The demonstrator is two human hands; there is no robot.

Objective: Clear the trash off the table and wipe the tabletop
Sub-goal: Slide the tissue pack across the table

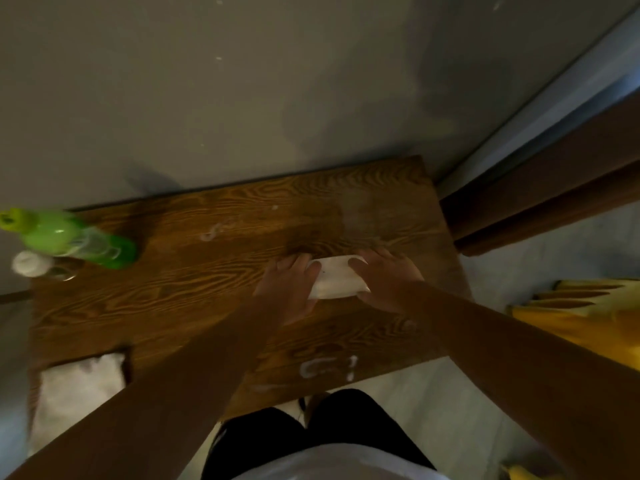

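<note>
Both hands are pressing a white cloth point(337, 277) flat near the table's point(194, 285) right edge, left hand point(291, 289) and right hand point(388, 278) gripping its ends; we are wiping. Next, we judge, come white smears point(325, 368) by the near edge. Contents of the green bottle point(74, 239) at the far-left corner: we cannot tell.

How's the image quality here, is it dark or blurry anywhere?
Head view: dim, warm light overall; the green bottle at the left edge is smeared by blur; the white cloth between both hands stays fairly sharp; wide-angle bending skews the wooden table.
</note>
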